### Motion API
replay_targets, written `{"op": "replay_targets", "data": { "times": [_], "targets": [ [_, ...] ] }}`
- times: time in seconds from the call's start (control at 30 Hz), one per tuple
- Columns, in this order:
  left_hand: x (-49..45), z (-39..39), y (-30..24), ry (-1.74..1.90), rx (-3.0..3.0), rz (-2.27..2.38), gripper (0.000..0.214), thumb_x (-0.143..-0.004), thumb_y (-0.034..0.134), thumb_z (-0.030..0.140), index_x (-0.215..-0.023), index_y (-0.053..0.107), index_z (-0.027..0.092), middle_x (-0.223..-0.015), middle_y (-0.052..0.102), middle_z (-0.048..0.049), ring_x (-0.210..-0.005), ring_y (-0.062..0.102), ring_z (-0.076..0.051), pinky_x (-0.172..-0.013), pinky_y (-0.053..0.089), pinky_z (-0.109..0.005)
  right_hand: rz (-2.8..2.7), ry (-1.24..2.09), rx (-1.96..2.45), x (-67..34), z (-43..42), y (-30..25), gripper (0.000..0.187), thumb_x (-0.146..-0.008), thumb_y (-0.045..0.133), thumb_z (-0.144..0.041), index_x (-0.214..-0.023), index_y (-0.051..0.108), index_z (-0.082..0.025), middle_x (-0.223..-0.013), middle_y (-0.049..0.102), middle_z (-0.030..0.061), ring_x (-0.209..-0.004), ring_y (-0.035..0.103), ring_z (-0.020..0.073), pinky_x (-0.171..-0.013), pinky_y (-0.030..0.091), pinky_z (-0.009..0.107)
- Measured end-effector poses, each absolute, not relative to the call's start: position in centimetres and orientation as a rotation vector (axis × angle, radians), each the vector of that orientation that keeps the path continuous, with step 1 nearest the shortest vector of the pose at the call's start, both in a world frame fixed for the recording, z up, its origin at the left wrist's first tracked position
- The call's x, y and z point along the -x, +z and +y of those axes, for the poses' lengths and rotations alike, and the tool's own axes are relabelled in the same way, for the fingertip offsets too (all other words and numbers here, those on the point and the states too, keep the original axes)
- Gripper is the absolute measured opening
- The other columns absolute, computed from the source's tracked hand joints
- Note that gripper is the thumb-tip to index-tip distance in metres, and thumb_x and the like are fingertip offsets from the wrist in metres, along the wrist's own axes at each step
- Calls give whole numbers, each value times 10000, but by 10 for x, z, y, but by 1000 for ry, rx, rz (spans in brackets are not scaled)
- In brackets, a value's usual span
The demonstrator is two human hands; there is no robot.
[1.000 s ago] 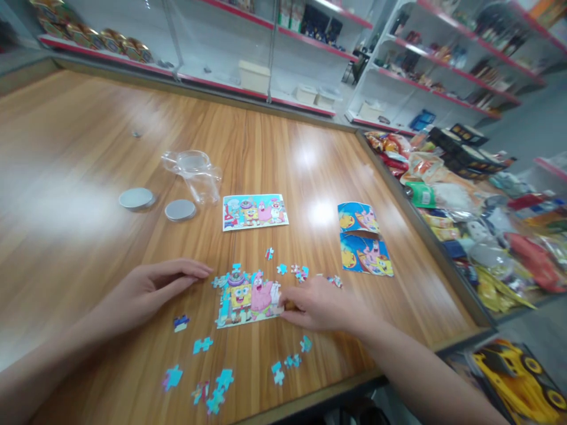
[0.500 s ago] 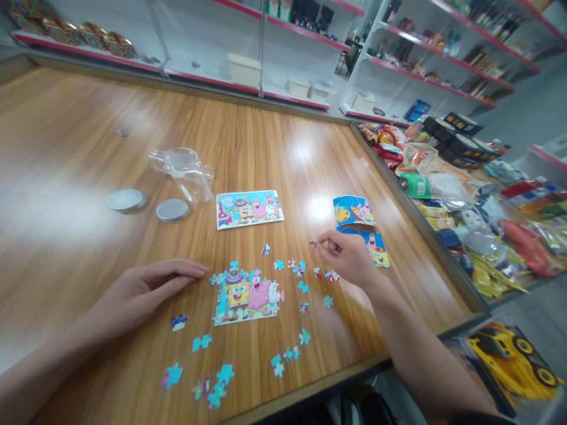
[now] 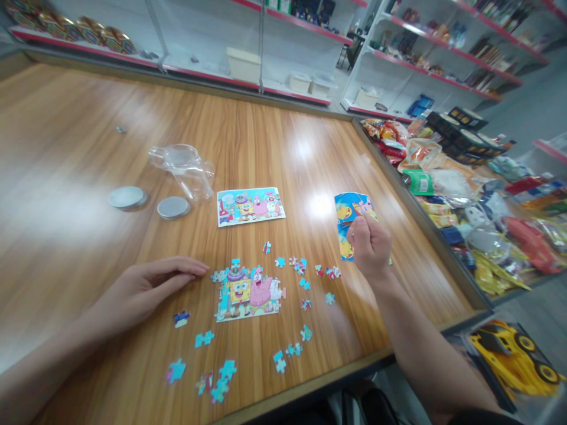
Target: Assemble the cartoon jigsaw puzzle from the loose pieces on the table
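Observation:
A partly joined jigsaw puzzle (image 3: 250,295) of cartoon figures lies on the table in front of me. Flat on the wood, my left hand (image 3: 153,289) has its fingers stretched out, the tips by the puzzle's upper left corner. My right hand (image 3: 370,245) is raised and closed over the blue picture card (image 3: 348,203) at the right; the jigsaw piece it pinched a moment ago is now hidden by the fingers. Loose pieces (image 3: 228,370) lie below the puzzle, with more pieces (image 3: 305,283) to its right. Above the puzzle sits a reference picture (image 3: 251,206).
Clear plastic packaging (image 3: 183,165) and two round lids (image 3: 172,207) are at the left back. Bagged goods (image 3: 447,183) fill a bin beyond the table's right edge. A yellow toy truck (image 3: 514,357) is at the lower right. Shelves (image 3: 199,35) stand behind.
My right hand has moved right and turned upward, from beside the loose pieces to over the blue card; the piece in it no longer shows. The left hand has stayed put.

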State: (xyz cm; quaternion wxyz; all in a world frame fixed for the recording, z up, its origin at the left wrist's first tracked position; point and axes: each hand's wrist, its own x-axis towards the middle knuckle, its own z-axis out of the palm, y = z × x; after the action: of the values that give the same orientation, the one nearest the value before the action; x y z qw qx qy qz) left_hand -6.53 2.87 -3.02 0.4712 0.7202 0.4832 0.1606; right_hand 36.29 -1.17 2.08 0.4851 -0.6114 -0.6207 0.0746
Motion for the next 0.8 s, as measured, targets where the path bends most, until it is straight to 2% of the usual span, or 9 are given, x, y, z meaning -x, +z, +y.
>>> {"op": "replay_targets", "data": {
  "times": [0.1,0.3,0.4,0.53,0.8],
  "targets": [
    [65,28,-30,386,-1756,1179,350,-905,602,519,-1096,742,261,-1273,690,-41,-1222,608,-274,-1172,381,-472,-1498,142,1467,-363,-11,22,420,-1032,428,-366,-635,399,-232,-512,462,-43,-451,424,102,-481,357,251],
    [65,28,-27,397,-1774,1189,357,-897,606,529,-1078,752,258,-1250,702,-41,-1203,618,-276,-1146,420,-447,-1497,51,1475,-364,-9,16,371,-924,637,-342,-617,464,-226,-528,517,-40,-470,451,107,-518,403,265],
    [66,29,-29,401,-1763,1169,349,-907,606,517,-1084,745,250,-1251,698,-47,-1207,611,-279,-1158,400,-470,-1503,32,1475,-363,-10,15,358,-913,652,-346,-618,487,-225,-543,529,-36,-473,443,106,-517,400,269],
    [68,30,-33,388,-1760,1143,295,-923,614,467,-1112,731,273,-1272,686,-7,-1236,593,-256,-1169,392,-437,-1509,17,1463,-363,-12,15,344,-901,667,-331,-620,501,-224,-535,519,-43,-457,412,99,-496,374,269],
    [69,31,-34,380,-1786,1126,300,-929,609,450,-1125,729,258,-1271,687,-15,-1226,598,-253,-1136,436,-404,-1518,8,1460,-364,-12,14,329,-886,684,-335,-645,487,-228,-574,552,-38,-488,454,107,-522,407,272]
  ]
}}
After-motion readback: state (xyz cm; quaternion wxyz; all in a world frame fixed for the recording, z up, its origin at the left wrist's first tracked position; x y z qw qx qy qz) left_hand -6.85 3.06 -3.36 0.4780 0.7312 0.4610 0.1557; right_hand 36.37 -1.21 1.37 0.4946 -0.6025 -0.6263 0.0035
